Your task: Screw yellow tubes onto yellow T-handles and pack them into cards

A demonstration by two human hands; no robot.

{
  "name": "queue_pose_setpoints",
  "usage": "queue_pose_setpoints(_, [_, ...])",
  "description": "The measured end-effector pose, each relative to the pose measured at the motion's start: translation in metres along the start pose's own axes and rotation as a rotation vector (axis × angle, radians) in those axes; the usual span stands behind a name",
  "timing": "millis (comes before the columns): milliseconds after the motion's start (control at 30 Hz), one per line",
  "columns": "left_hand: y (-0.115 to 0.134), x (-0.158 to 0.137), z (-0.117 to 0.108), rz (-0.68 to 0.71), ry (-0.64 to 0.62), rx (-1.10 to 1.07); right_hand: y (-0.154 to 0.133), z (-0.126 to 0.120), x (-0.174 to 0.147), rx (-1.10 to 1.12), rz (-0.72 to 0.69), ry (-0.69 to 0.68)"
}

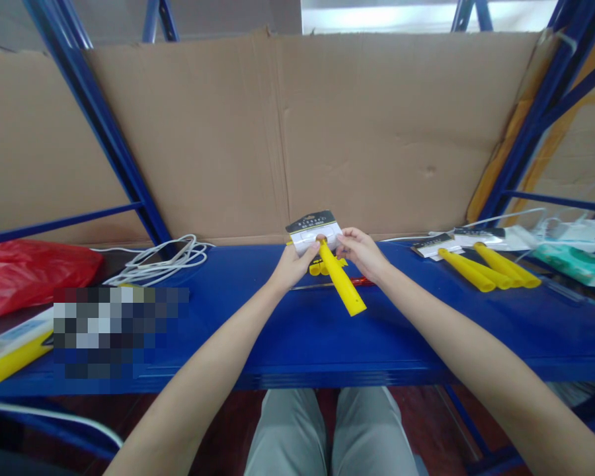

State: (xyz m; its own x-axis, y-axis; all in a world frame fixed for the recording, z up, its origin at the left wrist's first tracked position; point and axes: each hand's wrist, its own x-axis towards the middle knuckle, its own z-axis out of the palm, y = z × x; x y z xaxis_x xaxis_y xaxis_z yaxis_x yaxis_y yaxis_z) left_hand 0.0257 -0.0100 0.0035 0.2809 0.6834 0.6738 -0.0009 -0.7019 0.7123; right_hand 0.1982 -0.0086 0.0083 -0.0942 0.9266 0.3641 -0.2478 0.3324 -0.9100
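Over the middle of the blue shelf I hold a yellow-handled scraper (pixel 344 284), its head covered by a black-and-white card sleeve (pixel 313 233). The handle slants down toward me. My left hand (pixel 296 266) is closed on the left side of the sleeve, thumb near the base of the handle. Closed on the sleeve's right edge is my right hand (pixel 361 251). Behind the handle lie several short yellow pieces (pixel 318 268), partly hidden. A thin tool with a red handle (pixel 361 281) rests across the shelf below them.
Several similar yellow-handled scrapers (pixel 469 272) in card sleeves lie at the right, near a green-and-white packet (pixel 572 263). At the left are a coiled white cable (pixel 166 261), a red plastic bag (pixel 34 271) and another yellow item (pixel 17 360). Cardboard (pixel 367 132) stands behind the blue shelf (pixel 287 337).
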Motion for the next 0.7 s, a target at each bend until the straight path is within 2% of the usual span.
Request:
queue_pose_setpoints(167, [0.004, 0.000, 0.003, -0.033, -0.018, -0.071, -0.002, 0.000, -0.001, 0.073, 0.043, -0.042])
queue_pose_setpoints(300, [-0.001, 0.001, 0.001, -0.133, 0.069, -0.178, -0.005, 0.004, -0.004, 0.122, 0.064, -0.053])
queue_pose_setpoints(533, [0.002, 0.008, -0.019, -0.385, 0.185, -0.407, -0.010, 0.005, -0.006, -0.069, 0.036, -0.058])
queue_pose_setpoints(600, [0.003, 0.010, -0.026, -0.429, 0.247, -0.459, -0.011, 0.003, -0.003, -0.078, 0.013, -0.064])
queue_pose_setpoints(700, [0.001, 0.011, -0.032, -0.462, 0.428, -0.453, -0.011, -0.001, -0.001, -0.058, 0.007, -0.085])
